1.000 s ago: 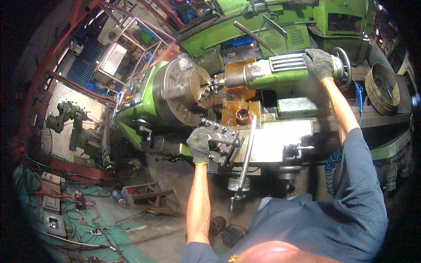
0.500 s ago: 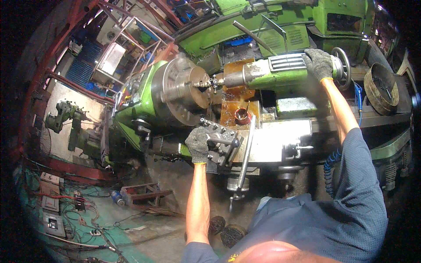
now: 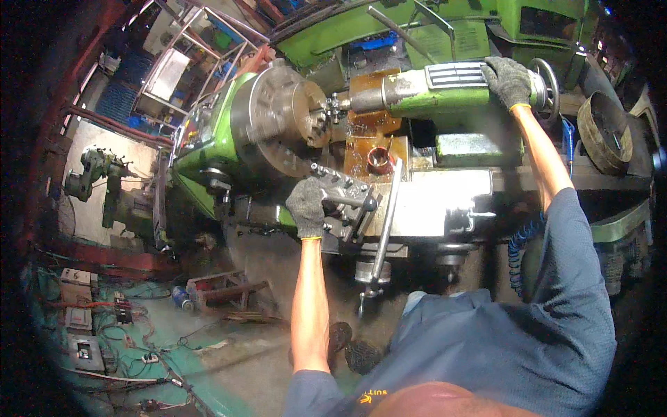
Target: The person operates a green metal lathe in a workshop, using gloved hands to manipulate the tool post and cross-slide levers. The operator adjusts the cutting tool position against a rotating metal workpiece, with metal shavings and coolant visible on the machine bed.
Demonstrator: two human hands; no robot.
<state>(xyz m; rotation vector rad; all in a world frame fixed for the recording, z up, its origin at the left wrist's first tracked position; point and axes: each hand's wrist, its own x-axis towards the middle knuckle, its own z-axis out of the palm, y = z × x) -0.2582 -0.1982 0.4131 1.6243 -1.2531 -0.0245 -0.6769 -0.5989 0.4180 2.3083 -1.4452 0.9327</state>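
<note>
A person is standing at a green lathe [image 3: 208, 149], working it with both gloved hands. The left hand [image 3: 306, 206] is resting on the tool post [image 3: 347, 198] at the front of the carriage, its grip closed over the post's near corner beside a short black-knobbed lever, probably to steady or set that block while the chuck [image 3: 274, 118] is turning; the chuck's face is blurring with motion. The right hand [image 3: 509, 78] is reaching far out to the tailstock [image 3: 431, 87], its grip wrapped round the rear end just beside the handwheel [image 3: 545, 83], which suits feeding the quill toward the chuck. A small workpiece stub [image 3: 332, 105] is sitting at the chuck centre, touching the nose of the tailstock quill, above an oil-stained brown tray [image 3: 368, 142] holding a small dark cup [image 3: 379, 158]. A long steel handle [image 3: 385, 222] is hanging down across the carriage front. Compared with the earlier frames, both hands are staying on the same parts; the left hand is sitting slightly differently on the tool post, and nothing else appears to be shifting.
</note>
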